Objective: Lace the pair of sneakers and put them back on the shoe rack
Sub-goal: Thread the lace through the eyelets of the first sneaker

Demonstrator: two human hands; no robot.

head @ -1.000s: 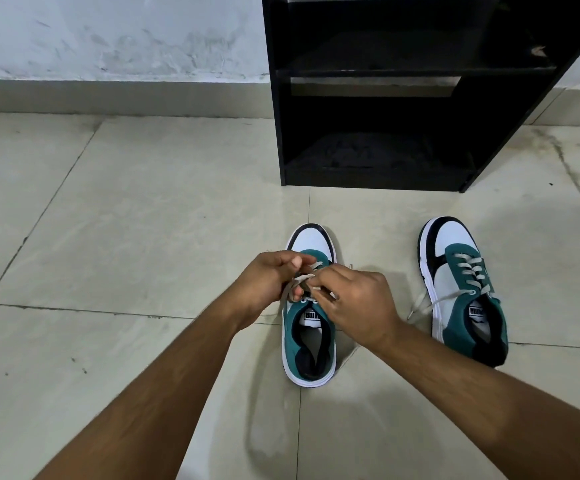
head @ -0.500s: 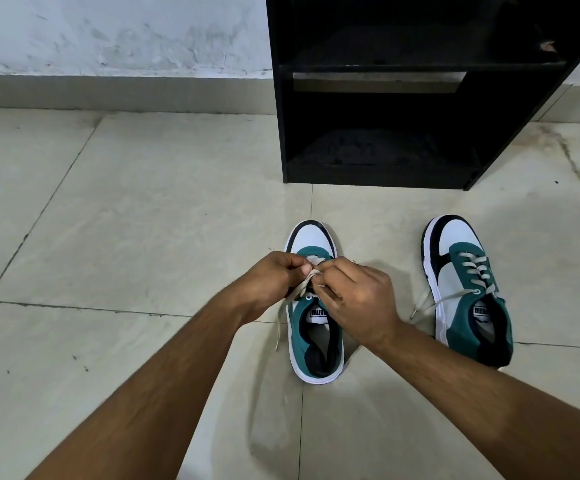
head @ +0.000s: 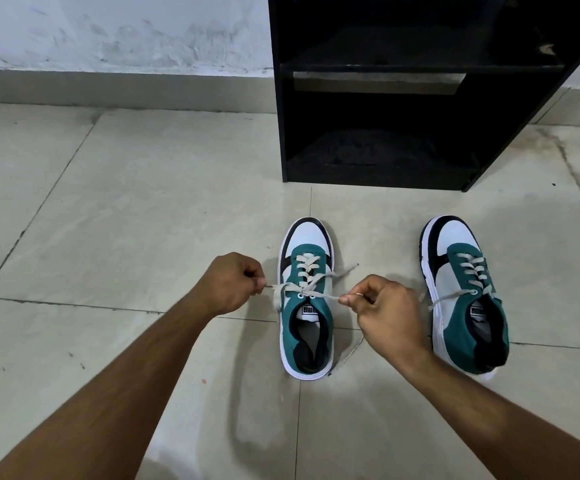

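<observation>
Two teal, white and black sneakers stand on the tiled floor, toes toward the rack. The left sneaker (head: 306,306) sits between my hands, its beige lace (head: 307,280) crossed up the eyelets and knotted near the tongue. My left hand (head: 231,282) pinches one part of the lace to the left of the shoe. My right hand (head: 385,311) pinches the other part to the right, and the lace is stretched taut between them. The right sneaker (head: 465,292) is laced, with a loose end trailing off its left side. The black shoe rack (head: 403,98) stands behind them.
A whitish wall with a grey skirting strip (head: 119,88) runs behind the rack. Pale floor tiles (head: 126,220) with dark grout lines spread to the left and in front. The rack's lower shelf (head: 375,157) is dark and holds no shoes.
My hands were bunched together over the left sneaker's tongue. They have pulled apart sideways, drawing the lace tight and uncovering the laced front of the shoe.
</observation>
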